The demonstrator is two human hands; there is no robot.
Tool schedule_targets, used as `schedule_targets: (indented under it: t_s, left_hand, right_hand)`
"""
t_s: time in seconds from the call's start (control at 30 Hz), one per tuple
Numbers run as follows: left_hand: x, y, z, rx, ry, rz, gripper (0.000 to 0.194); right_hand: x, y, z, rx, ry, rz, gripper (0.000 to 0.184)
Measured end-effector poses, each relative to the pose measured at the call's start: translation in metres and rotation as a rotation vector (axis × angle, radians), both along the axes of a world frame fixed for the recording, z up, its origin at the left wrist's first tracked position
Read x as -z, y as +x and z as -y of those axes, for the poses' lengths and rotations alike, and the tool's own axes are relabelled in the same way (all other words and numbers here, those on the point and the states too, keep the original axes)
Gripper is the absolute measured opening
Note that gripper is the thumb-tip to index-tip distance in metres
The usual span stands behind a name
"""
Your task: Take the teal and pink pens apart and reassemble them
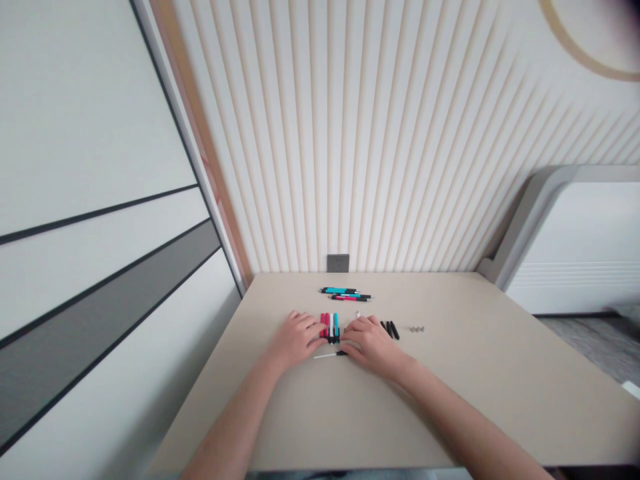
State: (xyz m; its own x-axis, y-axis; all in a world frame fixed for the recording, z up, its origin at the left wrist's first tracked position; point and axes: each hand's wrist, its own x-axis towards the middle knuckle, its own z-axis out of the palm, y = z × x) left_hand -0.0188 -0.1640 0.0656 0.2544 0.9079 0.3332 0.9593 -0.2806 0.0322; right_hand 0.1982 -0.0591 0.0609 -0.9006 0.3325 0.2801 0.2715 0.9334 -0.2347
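Observation:
A short row of pen barrels lies on the table: red barrels (325,323), a white barrel (331,324) and a light-blue barrel (336,323), with dark lower ends. My left hand (299,335) rests at the row's left side, fingers and thumb apart, fingertips at the red barrels. My right hand (369,341) lies palm down at the row's right side, its fingers spread and covering whatever is beneath. Below the row, a thin white refill (325,356) with a black part (341,353) reaches toward my right thumb. A small white tip (358,314) shows just beyond my right fingers.
Several assembled pens (345,294) in blue, red and black lie farther back. Right of my right hand are black pen parts (390,330) and small springs (417,329). The beige table (450,387) meets a ribbed wall with a socket (338,263).

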Motion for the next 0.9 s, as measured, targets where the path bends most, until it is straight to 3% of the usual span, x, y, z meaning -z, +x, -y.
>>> schedule_targets:
  t_s: [0.27,0.4,0.73,0.9]
  left_hand:
    - [0.004,0.013,-0.003,0.165,-0.042,-0.049,0.02]
    - [0.005,0.015,-0.004,0.192,-0.059,-0.075,0.022]
    - [0.013,0.012,-0.008,0.11,-0.029,0.051,0.023]
    - [0.013,0.012,-0.009,0.076,-0.021,0.1,0.024]
  right_hand:
    - [0.02,0.013,0.003,-0.024,-0.007,0.015,0.02]
    - [0.018,0.013,0.002,-0.025,-0.082,-0.051,0.019]
    - [0.016,0.011,-0.005,0.225,-0.657,-0.444,0.02]
    - [0.02,0.011,-0.012,0.306,-0.771,-0.542,0.033]
